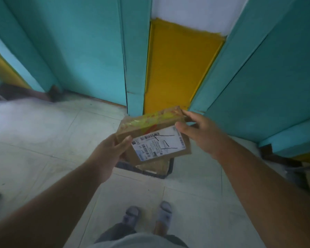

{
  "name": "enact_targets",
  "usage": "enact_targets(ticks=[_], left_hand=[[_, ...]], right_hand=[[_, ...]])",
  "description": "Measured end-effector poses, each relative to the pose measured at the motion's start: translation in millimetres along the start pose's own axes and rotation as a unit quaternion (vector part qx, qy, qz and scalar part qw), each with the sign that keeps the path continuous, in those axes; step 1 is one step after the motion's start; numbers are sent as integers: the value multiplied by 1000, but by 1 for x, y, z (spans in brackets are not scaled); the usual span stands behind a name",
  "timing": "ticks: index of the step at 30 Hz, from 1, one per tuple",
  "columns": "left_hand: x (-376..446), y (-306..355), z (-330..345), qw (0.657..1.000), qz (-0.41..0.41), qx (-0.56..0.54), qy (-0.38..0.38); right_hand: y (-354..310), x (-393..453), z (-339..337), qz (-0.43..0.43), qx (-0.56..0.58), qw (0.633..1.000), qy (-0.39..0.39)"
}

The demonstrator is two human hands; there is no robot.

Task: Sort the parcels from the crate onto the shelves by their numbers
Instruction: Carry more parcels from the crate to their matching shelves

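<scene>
I hold a brown cardboard parcel [150,129] in front of me with both hands. Yellow tape runs along its top, and a white shipping label with black pen strokes faces me. My left hand [108,149] grips its lower left corner, thumb on the front face. My right hand [200,133] pinches its upper right corner. Directly beneath the parcel stands a dark crate [157,171] on the floor, mostly hidden, with another brown parcel [154,164] showing inside it.
Teal shelf uprights [89,51] stand ahead and to the right [268,72], with a yellow wall panel [177,68] between them. The floor is pale tile [43,140]. My feet in sandals [147,217] stand just behind the crate. Dark clutter lies at the right edge [293,169].
</scene>
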State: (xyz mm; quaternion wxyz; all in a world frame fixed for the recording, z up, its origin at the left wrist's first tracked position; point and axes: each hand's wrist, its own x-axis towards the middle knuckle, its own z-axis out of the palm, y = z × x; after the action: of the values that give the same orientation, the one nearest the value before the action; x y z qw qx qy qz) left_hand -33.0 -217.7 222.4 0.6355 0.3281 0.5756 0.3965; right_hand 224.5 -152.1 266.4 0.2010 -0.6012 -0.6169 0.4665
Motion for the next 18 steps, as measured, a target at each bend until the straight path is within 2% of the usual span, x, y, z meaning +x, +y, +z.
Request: enact_targets(ticks=[4,11,14,16,18], left_hand=[[-7,24,-7,999,10,21,30],[-20,51,-7,996,46,14,-71],[-16,62,15,994,89,19,-65],[-13,65,40,995,87,5,-43],[-12,68,74,995,62,-39,-64]], right_hand=[[-25,-14,4,-8,12,997,73],[-39,-43,-6,6,62,994,89],[-35,-66,-13,23,138,978,158],[-24,-85,-16,40,177,961,208],[-9,-108,-25,61,145,957,245]])
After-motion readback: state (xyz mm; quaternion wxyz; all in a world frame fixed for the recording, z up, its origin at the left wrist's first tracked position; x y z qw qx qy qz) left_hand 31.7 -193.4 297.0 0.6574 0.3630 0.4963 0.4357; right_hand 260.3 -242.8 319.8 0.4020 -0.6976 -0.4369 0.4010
